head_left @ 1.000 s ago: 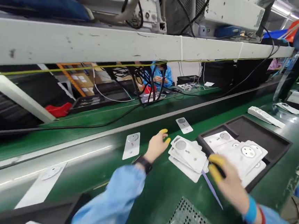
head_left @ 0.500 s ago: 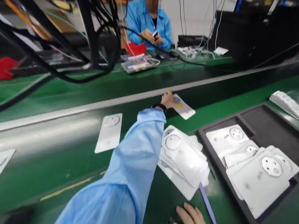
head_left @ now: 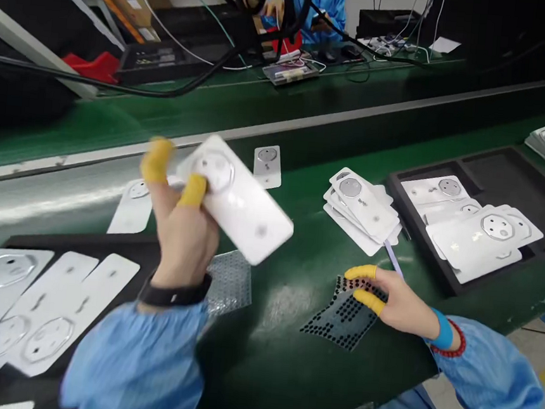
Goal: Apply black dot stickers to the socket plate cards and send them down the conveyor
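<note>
My left hand, with yellow finger cots on its thumb and a finger, holds a white phone back cover. The cover is raised above the table and tilted, its round camera area near my fingers. My right hand is low over a clear sheet dotted with black round stickers. Its thumb and forefinger, also in yellow cots, are apart with nothing seen between them; whether they touch the sheet I cannot tell. Beyond that hand lies a fanned stack of white back covers.
A black tray with several back covers stands at right. Another black tray holds covers at left. Single covers lie on the green belt. Near my left wrist is bubble wrap. Black cables hang ahead; a co-worker in blue sits opposite.
My left hand has come back from the far side of the bench, lifting a back cover. My right hand is now over the dotted sheet. The view has shifted.
</note>
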Action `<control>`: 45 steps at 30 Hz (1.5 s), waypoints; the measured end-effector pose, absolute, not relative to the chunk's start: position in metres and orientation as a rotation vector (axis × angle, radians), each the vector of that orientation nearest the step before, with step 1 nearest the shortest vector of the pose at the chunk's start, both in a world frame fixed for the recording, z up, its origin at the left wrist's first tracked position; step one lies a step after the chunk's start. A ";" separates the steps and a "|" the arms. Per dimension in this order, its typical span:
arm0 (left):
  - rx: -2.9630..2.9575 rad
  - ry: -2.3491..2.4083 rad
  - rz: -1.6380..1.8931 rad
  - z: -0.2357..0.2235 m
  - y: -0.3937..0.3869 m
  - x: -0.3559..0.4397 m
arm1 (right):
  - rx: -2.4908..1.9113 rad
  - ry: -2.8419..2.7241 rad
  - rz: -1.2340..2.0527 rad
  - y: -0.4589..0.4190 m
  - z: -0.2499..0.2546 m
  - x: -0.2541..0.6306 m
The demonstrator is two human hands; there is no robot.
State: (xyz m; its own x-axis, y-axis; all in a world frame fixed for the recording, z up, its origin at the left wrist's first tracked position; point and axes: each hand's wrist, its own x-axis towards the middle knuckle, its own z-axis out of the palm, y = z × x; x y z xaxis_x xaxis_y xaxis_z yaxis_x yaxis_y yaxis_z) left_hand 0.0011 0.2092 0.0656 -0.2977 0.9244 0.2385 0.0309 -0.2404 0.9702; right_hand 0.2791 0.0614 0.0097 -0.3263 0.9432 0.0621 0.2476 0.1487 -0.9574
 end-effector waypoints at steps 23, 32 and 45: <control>1.077 1.141 0.929 -0.006 0.033 0.023 | -0.873 -2.259 0.658 0.051 0.007 0.208; 1.029 1.144 0.924 -0.005 0.031 0.024 | -0.890 -2.338 0.650 0.052 0.010 0.204; 0.992 1.128 0.951 -0.015 0.036 0.029 | -0.850 -2.408 0.524 0.057 -0.007 0.205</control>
State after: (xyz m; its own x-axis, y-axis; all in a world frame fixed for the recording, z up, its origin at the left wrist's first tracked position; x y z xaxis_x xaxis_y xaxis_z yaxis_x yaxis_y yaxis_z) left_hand 0.0291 0.0364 -0.0150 0.1695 0.9502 -0.2615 -0.0966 0.2801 0.9551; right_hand 0.2047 0.0575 -0.0071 -0.6627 0.6629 0.3485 0.4582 0.7270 -0.5114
